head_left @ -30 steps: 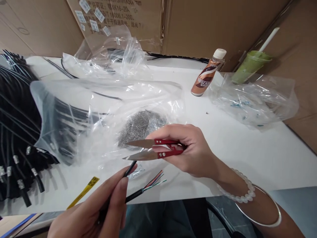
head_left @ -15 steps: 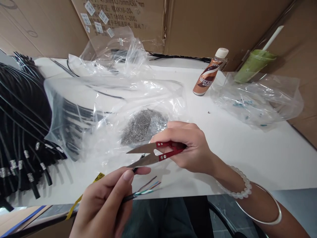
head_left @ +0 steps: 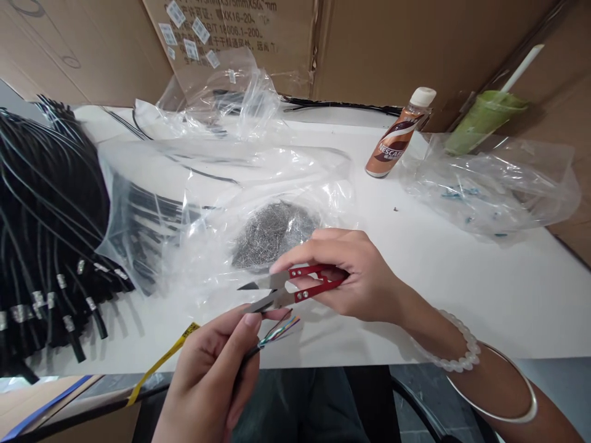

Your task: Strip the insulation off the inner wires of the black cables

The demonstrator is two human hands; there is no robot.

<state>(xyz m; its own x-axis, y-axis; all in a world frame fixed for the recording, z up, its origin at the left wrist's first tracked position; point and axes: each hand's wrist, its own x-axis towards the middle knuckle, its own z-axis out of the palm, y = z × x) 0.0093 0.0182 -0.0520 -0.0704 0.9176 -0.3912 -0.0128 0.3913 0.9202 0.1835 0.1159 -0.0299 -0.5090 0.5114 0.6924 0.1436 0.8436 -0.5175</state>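
Observation:
My left hand is closed around a black cable, thumb on top. From the cable's stripped end several thin coloured wires fan out to the right. My right hand grips a pair of red-handled thread snips. Their blades are apart and point left, the lower one lying by my left thumb and index fingertip. A short dark piece shows between the blades, too small to name. Just behind the snips, a clear plastic bag holds a heap of fine silvery wire strands.
A bundle of black cables with silvery bands near the ends lies at the left. A coffee bottle, a green cup and another plastic bag stand or lie back right. Cardboard boxes line the rear.
My left hand has come slightly right and the coloured wires have risen closer to the snips. The snips' lower blade sits over the left fingertips. The view has shifted a little.

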